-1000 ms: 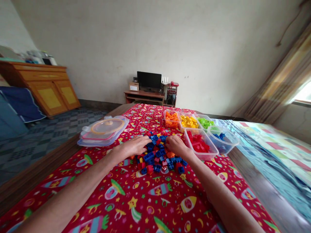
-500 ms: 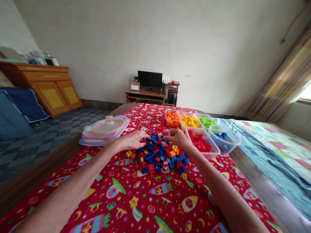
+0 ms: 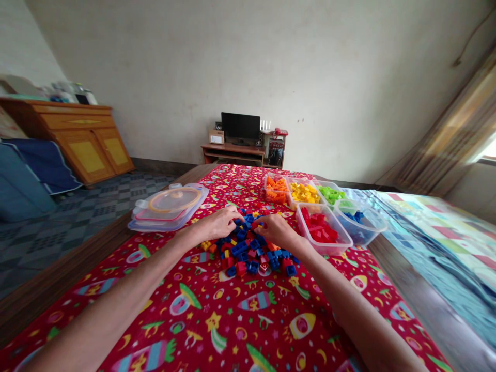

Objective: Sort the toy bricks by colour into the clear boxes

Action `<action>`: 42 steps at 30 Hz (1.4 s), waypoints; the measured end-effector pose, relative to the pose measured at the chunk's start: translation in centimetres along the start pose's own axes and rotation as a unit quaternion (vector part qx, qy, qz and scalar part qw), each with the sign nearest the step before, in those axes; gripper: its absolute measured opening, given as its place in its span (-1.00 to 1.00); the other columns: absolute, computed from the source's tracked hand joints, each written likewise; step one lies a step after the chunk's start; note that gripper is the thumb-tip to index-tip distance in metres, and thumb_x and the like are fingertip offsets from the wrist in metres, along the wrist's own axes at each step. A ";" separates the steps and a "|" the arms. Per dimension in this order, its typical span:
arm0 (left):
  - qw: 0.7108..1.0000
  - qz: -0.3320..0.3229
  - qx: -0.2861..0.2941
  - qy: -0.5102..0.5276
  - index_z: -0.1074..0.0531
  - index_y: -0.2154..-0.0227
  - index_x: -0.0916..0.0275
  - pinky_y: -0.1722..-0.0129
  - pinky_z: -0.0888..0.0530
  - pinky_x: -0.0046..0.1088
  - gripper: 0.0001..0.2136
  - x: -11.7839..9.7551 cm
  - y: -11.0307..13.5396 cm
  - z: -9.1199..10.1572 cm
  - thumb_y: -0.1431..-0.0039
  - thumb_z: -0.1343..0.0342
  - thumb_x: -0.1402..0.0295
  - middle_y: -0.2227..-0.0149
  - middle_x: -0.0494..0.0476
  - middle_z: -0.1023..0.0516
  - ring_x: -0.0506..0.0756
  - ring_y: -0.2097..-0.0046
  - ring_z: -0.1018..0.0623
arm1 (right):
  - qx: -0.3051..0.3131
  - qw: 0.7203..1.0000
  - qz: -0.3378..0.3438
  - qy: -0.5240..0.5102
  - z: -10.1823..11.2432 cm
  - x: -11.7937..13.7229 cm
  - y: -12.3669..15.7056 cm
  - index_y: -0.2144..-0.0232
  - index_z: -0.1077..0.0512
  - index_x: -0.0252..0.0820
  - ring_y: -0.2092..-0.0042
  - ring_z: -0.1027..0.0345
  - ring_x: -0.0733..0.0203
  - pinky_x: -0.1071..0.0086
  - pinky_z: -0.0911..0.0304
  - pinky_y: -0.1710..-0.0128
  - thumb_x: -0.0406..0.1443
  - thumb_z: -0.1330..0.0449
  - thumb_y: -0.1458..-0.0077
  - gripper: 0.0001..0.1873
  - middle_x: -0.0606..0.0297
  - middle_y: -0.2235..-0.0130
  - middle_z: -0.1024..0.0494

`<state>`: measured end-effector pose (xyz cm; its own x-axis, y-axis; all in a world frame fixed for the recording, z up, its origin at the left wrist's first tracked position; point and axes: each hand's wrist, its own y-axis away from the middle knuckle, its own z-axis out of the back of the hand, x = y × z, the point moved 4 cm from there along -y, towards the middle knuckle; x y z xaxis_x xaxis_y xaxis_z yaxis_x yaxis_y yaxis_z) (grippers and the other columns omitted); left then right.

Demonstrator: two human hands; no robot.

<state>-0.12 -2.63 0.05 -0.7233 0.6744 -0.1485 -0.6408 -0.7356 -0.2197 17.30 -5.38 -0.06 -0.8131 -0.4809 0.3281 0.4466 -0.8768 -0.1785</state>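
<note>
A heap of mixed toy bricks (image 3: 242, 248), mostly blue and red with some yellow and orange, lies on a red patterned cloth (image 3: 217, 305). At the heap's left side is my left hand (image 3: 223, 223), its fingers curled down among the bricks; whatever they pinch is hidden. My right hand (image 3: 277, 230) reaches over the heap's right part, fingertips closed at a red brick (image 3: 256, 224). Right of the heap stands a clear tub of red bricks (image 3: 321, 230). Behind it are tubs of orange bricks (image 3: 276, 190), yellow bricks (image 3: 305, 193), green bricks (image 3: 331, 195) and blue bricks (image 3: 354, 218).
Stacked clear lids (image 3: 168, 206) lie on the left of the table. Bare wooden table edge (image 3: 58, 279) shows along the left. A bed with a patchwork cover (image 3: 437, 222) adjoins on the right. A desk with a monitor (image 3: 241, 127) stands by the far wall.
My right hand has moved left and slightly down over the heap, closer to my left hand. My left hand has shifted slightly right.
</note>
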 end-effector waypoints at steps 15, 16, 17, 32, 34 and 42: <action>0.996 0.060 0.068 -0.022 -0.50 0.26 0.21 0.21 -0.41 -0.45 -0.83 2.0 0.6 -1.5 -0.06 -0.14 0.35 0.30 0.10 -0.42 0.12 0.22 -0.50 | 0.085 0.991 -0.049 0.095 -1.2 0.6 -0.2 -0.04 -0.32 -0.15 0.02 -0.41 -0.03 0.22 -0.29 0.13 -0.13 -0.06 -0.17 -0.58 0.05 0.06 -0.52; 0.995 0.063 0.069 -0.026 -0.49 0.29 0.21 0.23 -0.41 -0.45 -0.85 2.0 0.6 -1.7 -0.06 -0.15 0.34 0.30 0.10 -0.41 0.12 0.22 -0.50 | 0.086 0.992 -0.044 0.086 -1.1 0.6 -0.3 -0.03 -0.34 -0.15 0.02 -0.41 -0.01 0.23 -0.29 0.13 -0.14 -0.05 -0.18 -0.60 0.06 0.07 -0.53; 0.995 0.067 0.069 -0.032 -0.48 0.31 0.21 0.24 -0.41 -0.46 -0.87 1.9 0.6 -1.8 -0.06 -0.15 0.33 0.30 0.10 -0.40 0.12 0.22 -0.49 | 0.086 0.992 -0.041 0.082 -1.2 0.6 -0.3 -0.01 -0.36 -0.15 0.03 -0.42 0.00 0.24 -0.29 0.14 -0.16 -0.04 -0.18 -0.62 0.07 0.08 -0.53; 0.994 0.090 0.054 -0.020 -0.48 0.37 0.21 0.22 -0.44 -0.40 -0.88 2.6 0.4 -1.2 -0.02 -0.07 0.42 0.31 0.14 -0.55 0.16 0.21 -0.54 | -0.057 0.994 -0.088 -0.022 0.3 0.4 -0.6 0.07 -0.52 -0.15 0.11 -0.48 0.06 0.36 -0.26 0.14 -0.20 -0.09 -0.15 -0.64 0.12 0.21 -0.62; 0.995 0.091 0.039 0.002 -0.49 0.33 0.22 0.16 -0.43 -0.37 -0.85 2.2 0.3 -0.6 -0.05 -0.05 0.40 0.28 0.15 -0.58 0.17 0.18 -0.55 | -0.076 0.991 -0.096 -0.059 0.6 0.2 -0.8 0.08 -0.54 -0.16 0.15 -0.48 0.08 0.37 -0.26 0.15 -0.21 -0.13 -0.12 -0.65 0.14 0.24 -0.62; 0.981 0.090 -0.047 0.163 -0.52 0.25 0.23 0.09 -0.44 -0.33 -0.68 1.7 -0.2 0.8 -0.14 0.03 0.16 0.22 0.12 -0.60 0.16 0.17 -0.55 | -0.103 0.952 -0.092 -0.274 0.6 -1.2 -1.1 0.51 -0.46 -0.24 0.46 -0.31 0.31 0.49 -0.15 0.44 -0.16 -0.09 -0.10 -0.70 0.36 0.55 -0.44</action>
<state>-1.46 -1.41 0.65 -0.6921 0.5292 -0.4908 -0.4725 -0.8463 -0.2463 17.96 -3.83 0.28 -0.5278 -0.2948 0.7965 0.1860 -0.9552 -0.2303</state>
